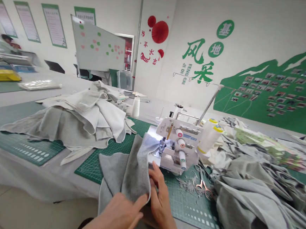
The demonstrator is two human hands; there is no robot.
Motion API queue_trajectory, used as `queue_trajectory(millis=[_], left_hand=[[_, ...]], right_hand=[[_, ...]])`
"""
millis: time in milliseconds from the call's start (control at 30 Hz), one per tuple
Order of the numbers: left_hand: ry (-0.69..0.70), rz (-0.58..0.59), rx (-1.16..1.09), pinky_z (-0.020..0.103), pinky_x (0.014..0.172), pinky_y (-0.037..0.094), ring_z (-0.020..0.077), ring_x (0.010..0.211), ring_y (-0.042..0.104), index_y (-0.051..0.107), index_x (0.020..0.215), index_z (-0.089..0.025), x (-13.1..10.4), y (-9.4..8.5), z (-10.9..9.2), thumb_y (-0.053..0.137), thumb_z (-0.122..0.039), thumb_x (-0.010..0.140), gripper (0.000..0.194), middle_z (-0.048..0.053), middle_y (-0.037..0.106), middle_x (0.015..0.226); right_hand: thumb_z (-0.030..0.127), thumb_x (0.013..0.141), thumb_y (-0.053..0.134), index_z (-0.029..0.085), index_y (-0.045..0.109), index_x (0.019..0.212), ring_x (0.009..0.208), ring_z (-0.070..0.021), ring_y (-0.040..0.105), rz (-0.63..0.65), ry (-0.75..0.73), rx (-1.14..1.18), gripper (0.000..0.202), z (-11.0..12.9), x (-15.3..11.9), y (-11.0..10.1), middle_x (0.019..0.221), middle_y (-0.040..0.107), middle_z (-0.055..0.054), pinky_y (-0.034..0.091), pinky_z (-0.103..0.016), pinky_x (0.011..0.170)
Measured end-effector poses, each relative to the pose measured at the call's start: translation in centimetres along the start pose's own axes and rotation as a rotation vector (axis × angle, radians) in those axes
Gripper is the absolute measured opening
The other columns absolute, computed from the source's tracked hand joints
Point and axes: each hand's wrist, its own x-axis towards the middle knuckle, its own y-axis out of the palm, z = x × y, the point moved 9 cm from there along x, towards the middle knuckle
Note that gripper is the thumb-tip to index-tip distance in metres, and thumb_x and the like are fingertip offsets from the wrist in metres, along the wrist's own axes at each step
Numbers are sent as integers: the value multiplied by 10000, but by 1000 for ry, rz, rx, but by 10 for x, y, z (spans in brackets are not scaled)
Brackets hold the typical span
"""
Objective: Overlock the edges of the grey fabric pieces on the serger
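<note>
A grey cloth [135, 169] runs from under the presser area of a white overlock sewing machine [178, 144] down over the table's front edge. At its lower right edge, my left hand [120, 212] pinches the cloth between thumb and fingers. Just to the right, my right hand [159, 196] has its fingers curled at the same edge, its index finger near the machine's plate. The machine's lamp lights the cloth at the needle. Part of the cloth is hidden behind my left hand.
Piled cloths [73, 118] lie at left on green cutting mats [26, 136]. Scissors [203, 185] and thread scraps sit right of the machine, beside a large grey cloth heap [257, 204]. Thread cones [211, 136] stand behind. A person [7, 43] is far left.
</note>
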Motion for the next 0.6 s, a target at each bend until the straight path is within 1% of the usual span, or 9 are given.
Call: queue_trajectory(millis=[100,200,300,367,400,433,467,533,600], left_hand=[[81,186,33,328,559,496,260,628,674,501,1251,-166,17,14,-29,516,-148,824,428,136,705,903],[86,285,31,355,578,512,294,671,690,524,1239,-139,20,20,-34,538,-128,808,432,159,711,924],[171,303,-202,305,626,513,243,693,687,566,1209,-201,11,7,-33,605,-174,813,399,70,726,849],[286,262,-489,227,632,489,164,663,658,607,1178,-246,8,-16,-30,651,-201,801,382,1,712,783],[320,199,-622,201,636,476,136,664,641,635,1149,-242,12,-32,-22,662,-215,797,354,-6,707,788],[305,91,-721,199,673,471,128,697,632,672,1085,-218,20,-51,-6,660,-247,809,277,3,703,808],[239,-59,-789,208,701,463,129,724,621,705,962,-187,33,-71,17,630,-270,835,169,15,693,802],[31,-382,-885,217,683,438,122,696,578,676,762,-148,61,-105,72,574,-293,862,203,14,646,718],[-213,-616,-1018,201,600,394,99,608,511,636,714,-144,92,-125,124,570,-306,848,220,-17,563,616]], right_hand=[[326,998,336,237,567,1304,1191,-227,577,-34,47,105,394,-5,1,-10,1292,617,-86,489,-371,974],[429,943,465,214,629,1187,1075,-241,635,-72,97,176,365,-11,3,-14,1170,671,-91,521,-350,895],[375,853,631,203,657,1034,836,-194,660,-151,209,166,251,-25,1,-18,942,700,-54,526,-265,721],[346,853,629,202,664,960,680,-154,606,-185,260,158,183,-31,0,-19,773,658,-11,482,-227,619],[347,856,622,202,667,947,626,-140,568,-199,267,160,176,-32,0,-20,713,623,7,457,-217,585],[351,855,620,203,670,946,598,-132,537,-213,271,167,180,-32,1,-21,682,594,18,436,-213,567],[355,855,618,205,671,951,592,-129,521,-227,274,177,186,-32,1,-22,679,580,21,425,-211,563],[362,854,616,206,672,966,607,-129,512,-240,282,199,200,-33,2,-24,701,571,19,418,-212,573],[368,860,606,206,671,979,606,-126,498,-237,291,213,212,-33,2,-24,699,548,21,406,-211,571]])
